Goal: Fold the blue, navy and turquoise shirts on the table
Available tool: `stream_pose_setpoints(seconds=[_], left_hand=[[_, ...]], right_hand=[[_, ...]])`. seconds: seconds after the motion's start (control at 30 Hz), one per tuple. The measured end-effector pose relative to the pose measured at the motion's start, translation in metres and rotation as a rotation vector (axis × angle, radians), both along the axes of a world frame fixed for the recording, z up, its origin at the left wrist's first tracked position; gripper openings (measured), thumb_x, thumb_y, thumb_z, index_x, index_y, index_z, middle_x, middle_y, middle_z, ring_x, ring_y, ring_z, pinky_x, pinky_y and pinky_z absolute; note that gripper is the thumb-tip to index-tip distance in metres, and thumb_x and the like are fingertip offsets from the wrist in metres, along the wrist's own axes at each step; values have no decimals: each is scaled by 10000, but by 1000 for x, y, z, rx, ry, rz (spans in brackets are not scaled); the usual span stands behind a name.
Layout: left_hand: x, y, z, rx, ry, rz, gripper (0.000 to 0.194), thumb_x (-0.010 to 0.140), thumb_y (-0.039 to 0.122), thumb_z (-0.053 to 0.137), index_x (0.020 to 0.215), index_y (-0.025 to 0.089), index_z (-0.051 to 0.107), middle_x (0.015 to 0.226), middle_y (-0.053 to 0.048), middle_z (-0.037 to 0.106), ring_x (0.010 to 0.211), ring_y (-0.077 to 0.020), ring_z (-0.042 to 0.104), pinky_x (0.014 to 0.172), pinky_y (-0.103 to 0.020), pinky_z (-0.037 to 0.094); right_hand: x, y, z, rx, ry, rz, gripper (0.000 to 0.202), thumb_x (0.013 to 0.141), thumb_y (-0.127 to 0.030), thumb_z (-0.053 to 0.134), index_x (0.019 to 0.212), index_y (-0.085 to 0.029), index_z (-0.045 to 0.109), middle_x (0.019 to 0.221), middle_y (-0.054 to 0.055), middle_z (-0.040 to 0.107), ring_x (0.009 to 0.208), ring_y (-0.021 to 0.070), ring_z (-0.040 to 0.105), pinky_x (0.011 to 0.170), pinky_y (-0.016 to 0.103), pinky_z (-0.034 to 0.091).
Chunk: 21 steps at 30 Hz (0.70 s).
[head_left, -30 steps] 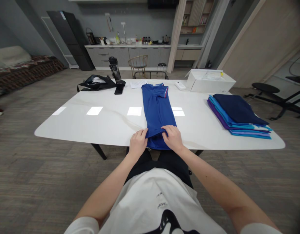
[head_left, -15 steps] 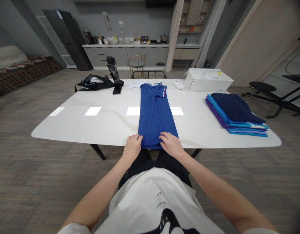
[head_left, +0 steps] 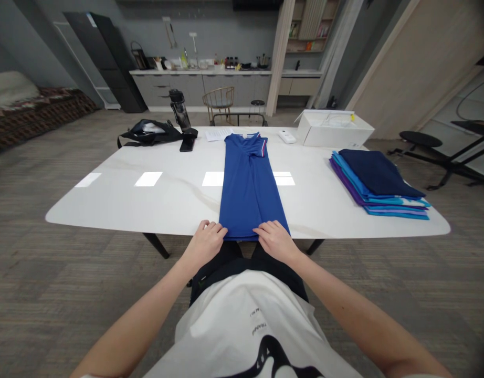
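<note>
A blue shirt (head_left: pixel 248 194) lies folded lengthwise on the white table, its collar at the far end and one striped sleeve folded over the top. Its hem reaches the near table edge. My left hand (head_left: pixel 209 239) pinches the hem's left corner between thumb and fingers. With closed fingers my right hand (head_left: pixel 274 237) grips the hem right of its middle. The part of the hem under my right palm is hidden.
On the white table (head_left: pixel 108 202) are a folded clothes stack (head_left: pixel 379 184) at right, a white box (head_left: pixel 334 128), a white device (head_left: pixel 286 137), paper (head_left: pixel 218 135), a phone (head_left: pixel 187 144), a bottle (head_left: pixel 179 110) and a black bag (head_left: pixel 149 132).
Both hands have come slightly nearer to me, the left one also a little to the left. The hem is now straighter and wider, and the shirt's lower part lies smoother.
</note>
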<state>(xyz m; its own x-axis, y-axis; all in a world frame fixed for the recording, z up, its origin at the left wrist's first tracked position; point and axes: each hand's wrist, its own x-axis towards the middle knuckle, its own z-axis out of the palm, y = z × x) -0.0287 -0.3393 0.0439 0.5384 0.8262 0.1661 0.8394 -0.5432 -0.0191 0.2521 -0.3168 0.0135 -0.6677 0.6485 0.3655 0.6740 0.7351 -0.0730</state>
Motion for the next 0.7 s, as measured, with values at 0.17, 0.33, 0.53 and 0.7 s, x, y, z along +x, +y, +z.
stream_pose_setpoints(seconds=[0.17,0.33,0.53,0.7], left_hand=[[1,-2,8,-47,43,37,254,902,106,467,951,221,689,940,-113,683,958,-279,612,971,-491,392],[2,-5,13,-50,50,74,181,889,169,507,919,206,682,930,-122,678,954,-299,618,926,-496,429],[4,3,-1,-16,-176,-137,398,942,102,459,1260,234,659,1267,-95,656,1157,-244,612,1033,-421,483],[4,22,-15,-146,-212,-250,445,919,17,457,1220,238,698,1225,-64,702,1131,-197,637,987,-360,533]], right_hand=[[0,-4,2,-32,-8,54,317,988,-96,472,1195,-179,697,1020,102,701,922,238,578,829,398,400],[0,-11,0,-55,34,67,278,1027,-174,477,1203,-177,691,1037,108,703,948,235,600,828,390,412],[-3,-15,1,-47,72,35,274,1045,-294,512,1231,-195,688,1096,116,698,965,242,593,869,408,406],[0,-8,6,-82,11,77,267,1044,-192,468,1151,-189,711,1000,90,698,918,215,598,831,385,403]])
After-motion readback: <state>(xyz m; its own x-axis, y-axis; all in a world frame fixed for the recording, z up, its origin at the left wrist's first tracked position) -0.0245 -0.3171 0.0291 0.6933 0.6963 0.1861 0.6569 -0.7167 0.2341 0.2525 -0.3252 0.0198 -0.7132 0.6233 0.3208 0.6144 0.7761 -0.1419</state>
